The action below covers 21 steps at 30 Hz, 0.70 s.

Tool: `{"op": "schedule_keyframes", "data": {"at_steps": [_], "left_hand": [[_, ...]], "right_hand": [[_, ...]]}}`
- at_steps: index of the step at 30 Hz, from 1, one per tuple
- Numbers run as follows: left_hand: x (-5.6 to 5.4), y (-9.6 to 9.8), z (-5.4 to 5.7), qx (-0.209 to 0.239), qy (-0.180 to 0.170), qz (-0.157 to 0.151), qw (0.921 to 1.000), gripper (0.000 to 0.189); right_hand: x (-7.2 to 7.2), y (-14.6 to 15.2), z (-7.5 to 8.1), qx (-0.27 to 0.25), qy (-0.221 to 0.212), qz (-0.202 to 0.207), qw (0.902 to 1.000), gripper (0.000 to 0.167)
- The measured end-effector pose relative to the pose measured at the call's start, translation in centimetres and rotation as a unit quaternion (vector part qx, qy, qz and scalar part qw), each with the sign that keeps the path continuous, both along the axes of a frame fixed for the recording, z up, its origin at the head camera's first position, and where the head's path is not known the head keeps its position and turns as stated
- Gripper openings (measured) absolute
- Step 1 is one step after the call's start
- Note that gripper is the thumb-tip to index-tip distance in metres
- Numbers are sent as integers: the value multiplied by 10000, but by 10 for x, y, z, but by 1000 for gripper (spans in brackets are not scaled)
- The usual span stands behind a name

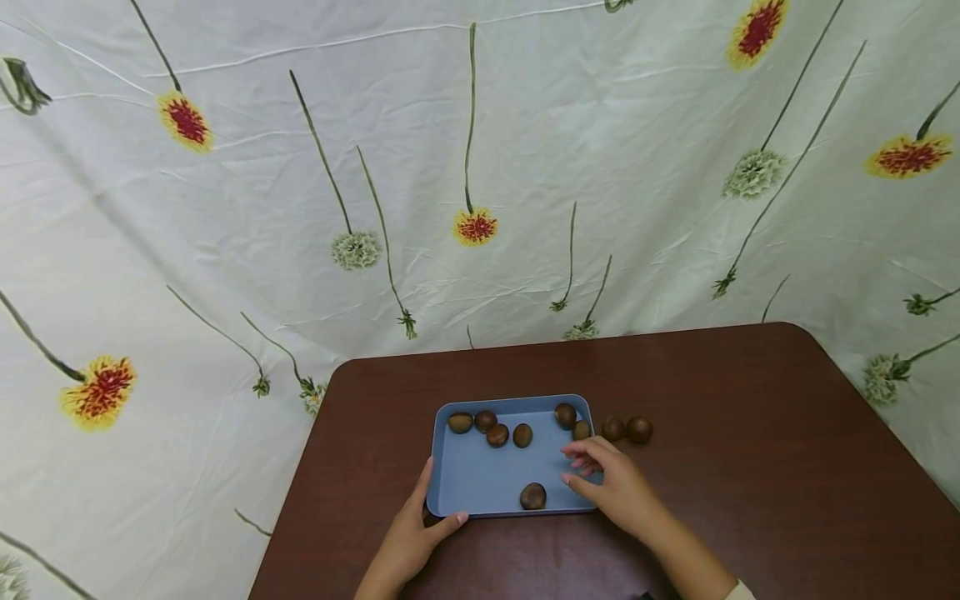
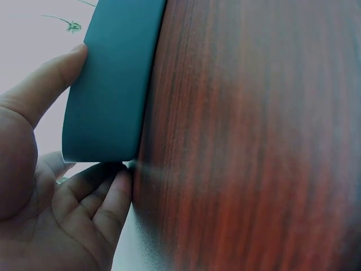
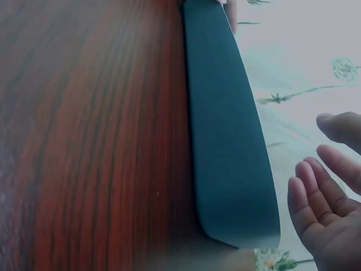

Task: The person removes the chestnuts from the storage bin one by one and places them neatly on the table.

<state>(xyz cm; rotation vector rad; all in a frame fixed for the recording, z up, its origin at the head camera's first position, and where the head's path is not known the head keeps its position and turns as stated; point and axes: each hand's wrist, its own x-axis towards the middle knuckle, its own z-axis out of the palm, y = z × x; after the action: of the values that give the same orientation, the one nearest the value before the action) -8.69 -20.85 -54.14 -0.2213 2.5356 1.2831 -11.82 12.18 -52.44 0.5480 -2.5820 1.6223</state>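
A shallow blue tray [image 1: 472, 477] lies on the table with several round brown nuts, like chestnuts, inside. Four-sided with rounded corners, it has one nut [image 1: 533, 497] by its front wall and a cluster [image 1: 497, 435] toward the back left. My left hand [image 1: 405, 537] holds the front left corner, thumb on the front wall and fingers along the left side. Over the tray's right front part hovers my right hand [image 1: 618, 492], fingers loosely bent and apart from the thumb, with nothing between them. It partly covers the right rim. In the right wrist view, the tray's dark outer wall [image 3: 225, 124] stands beside that hand.
Two more brown nuts, one a dark round nut [image 1: 639, 430], sit on the table just right of the tray. The dark reddish-brown wooden table [image 1: 765, 467] extends to the right. Behind it hangs a white cloth [image 1: 420, 167] printed with flowers.
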Motion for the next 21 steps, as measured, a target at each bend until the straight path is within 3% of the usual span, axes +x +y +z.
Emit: {"op": "schedule_keyframes", "data": {"at_steps": [10,21], "left_hand": [[-1,0,0,10,8,-47,10000,110],[-1,0,-1,-48,55,-30,10000,110]], "right_hand": [[0,-14,-7,511,164,739,9958,32],[-2,-24,-15,971,430,1206,9870,16]]}}
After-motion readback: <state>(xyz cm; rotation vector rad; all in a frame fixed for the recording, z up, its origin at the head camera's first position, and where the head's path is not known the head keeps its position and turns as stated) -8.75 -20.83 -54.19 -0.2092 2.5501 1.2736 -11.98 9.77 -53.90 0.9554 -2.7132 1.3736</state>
